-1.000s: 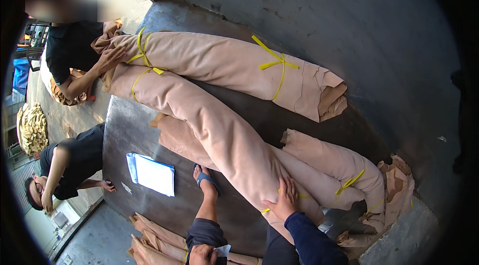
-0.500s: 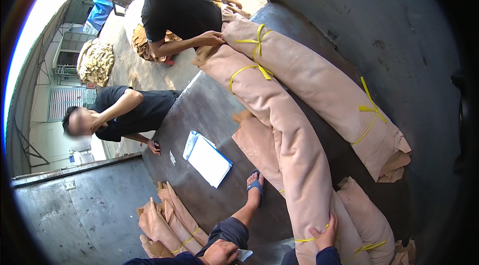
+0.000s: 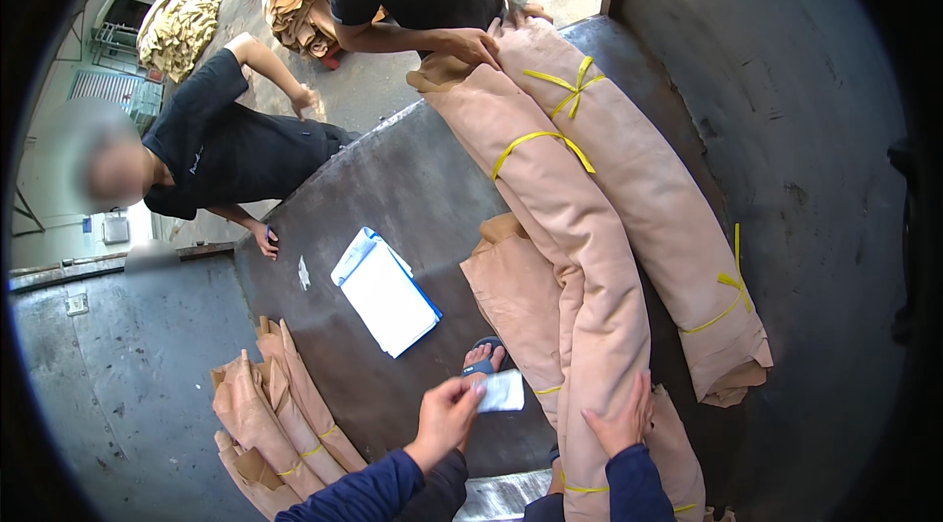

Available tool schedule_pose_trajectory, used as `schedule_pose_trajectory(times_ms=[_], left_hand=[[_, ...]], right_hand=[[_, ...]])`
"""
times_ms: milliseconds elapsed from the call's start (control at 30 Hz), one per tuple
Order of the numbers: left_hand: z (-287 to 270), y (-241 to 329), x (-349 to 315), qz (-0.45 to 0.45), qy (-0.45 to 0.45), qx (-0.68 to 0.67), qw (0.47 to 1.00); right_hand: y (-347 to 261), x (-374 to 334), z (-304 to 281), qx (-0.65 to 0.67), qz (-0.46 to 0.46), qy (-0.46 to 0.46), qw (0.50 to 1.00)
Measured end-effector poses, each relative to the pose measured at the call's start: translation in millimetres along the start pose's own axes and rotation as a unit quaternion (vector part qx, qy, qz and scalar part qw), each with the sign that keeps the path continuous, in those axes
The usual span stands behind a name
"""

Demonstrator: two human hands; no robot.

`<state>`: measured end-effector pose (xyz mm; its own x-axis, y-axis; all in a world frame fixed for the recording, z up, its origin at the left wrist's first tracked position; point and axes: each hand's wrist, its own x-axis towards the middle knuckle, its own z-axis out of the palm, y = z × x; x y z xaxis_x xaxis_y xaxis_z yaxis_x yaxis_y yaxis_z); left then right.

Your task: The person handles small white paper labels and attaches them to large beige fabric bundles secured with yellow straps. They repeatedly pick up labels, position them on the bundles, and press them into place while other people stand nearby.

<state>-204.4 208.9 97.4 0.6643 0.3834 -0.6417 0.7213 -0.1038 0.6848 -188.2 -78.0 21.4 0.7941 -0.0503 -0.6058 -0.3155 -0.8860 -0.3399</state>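
My left hand [image 3: 447, 421] pinches a small white slip [image 3: 502, 391], perhaps paper or a plastic packet, above the dark metal truck-bed floor. Fingers spread, my right hand [image 3: 622, 416] lies on the near part of a long pinkish-tan roll of leather [image 3: 604, 296], tied with yellow strips. Alongside it on the right is a second tied leather roll [image 3: 638, 159]. Another tan roll [image 3: 516, 301] lies partly under the first one. At the far end, a co-worker's hand [image 3: 471, 48] touches the first roll, and their other hand [image 3: 526, 9] is by the second.
A clipboard with white sheets [image 3: 388, 296] lies on the floor, left of my sandalled foot [image 3: 483, 357]. Several smaller tied rolls [image 3: 285, 414] lean at the lower left. A metal wall [image 3: 786, 129] rises on the right. Another person [image 3: 236, 154] stands beyond the bed's edge.
My left hand has risen forward with the white slip. My right hand has shifted up the roll, fingers spreading. The far co-worker leans closer over the rolls; the left person's raised hand has dropped from the face.
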Motion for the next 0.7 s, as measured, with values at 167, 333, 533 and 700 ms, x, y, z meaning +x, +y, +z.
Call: schedule_pose_trajectory(times_ms=[167,333,533,700], left_hand=[[20,89,115,0.142,-0.001,-0.278,0.95],[11,125,190,0.203,-0.023,-0.343,0.917],[21,120,226,0.189,-0.053,-0.295,0.935],[29,129,254,0.252,-0.002,-0.247,0.936]], right_hand=[[-99,114,20,-0.008,0.098,0.088,0.991],[-120,126,40,-0.158,0.184,0.049,0.969],[-123,135,51,-0.202,0.206,0.06,0.956],[-116,133,61,-0.208,0.191,0.076,0.956]])
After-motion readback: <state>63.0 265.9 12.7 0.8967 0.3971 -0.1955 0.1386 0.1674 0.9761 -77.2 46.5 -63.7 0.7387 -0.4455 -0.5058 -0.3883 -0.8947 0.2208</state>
